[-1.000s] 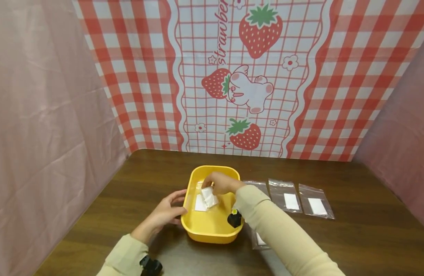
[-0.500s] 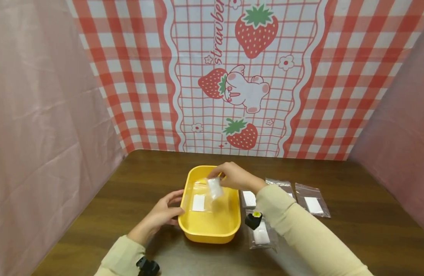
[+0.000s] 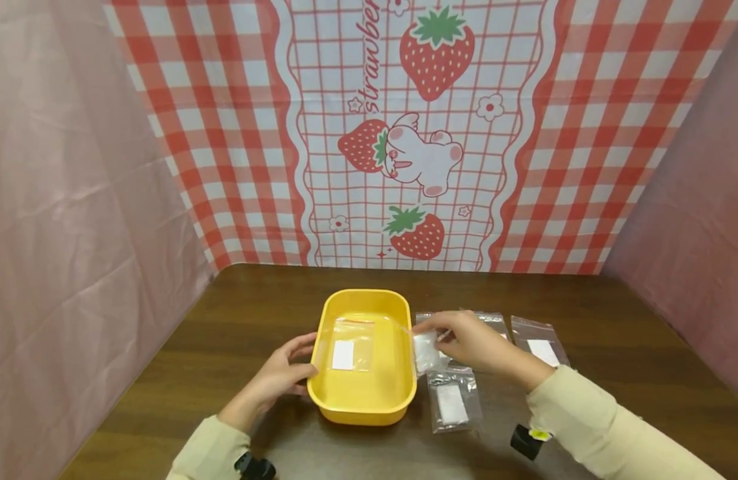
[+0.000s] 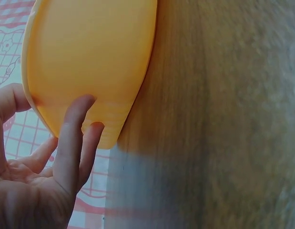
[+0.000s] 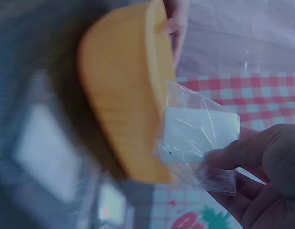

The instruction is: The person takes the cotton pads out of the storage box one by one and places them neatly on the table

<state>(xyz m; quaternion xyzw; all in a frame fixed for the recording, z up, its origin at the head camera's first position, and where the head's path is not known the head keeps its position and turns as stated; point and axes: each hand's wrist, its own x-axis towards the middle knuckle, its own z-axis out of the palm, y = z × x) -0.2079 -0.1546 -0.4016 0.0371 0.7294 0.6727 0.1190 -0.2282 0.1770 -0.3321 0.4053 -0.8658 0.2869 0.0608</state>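
A yellow plastic tub (image 3: 364,405) stands on the table, and a clear zip bag (image 3: 361,343) with a white card lies flat in it. My left hand (image 3: 280,373) holds the tub's left side. Its thumb is at the rim, and in the left wrist view other fingers (image 4: 73,131) lie against the outer wall. Just past the tub's right rim, my right hand (image 3: 471,340) pinches another clear zip bag (image 5: 197,136) between thumb and fingers. A white piece shows through this bag's crinkled plastic.
Right of the tub lies a zip bag (image 3: 453,403) with a white card. Farther right is another such bag (image 3: 541,350), and others sit partly hidden behind my right hand. A strawberry-print cloth (image 3: 429,167) hangs at the table's far edge.
My right hand has lifted the pinched bag out of the tub and carried it right, over the rim. The left hand has stayed at the tub's left side.
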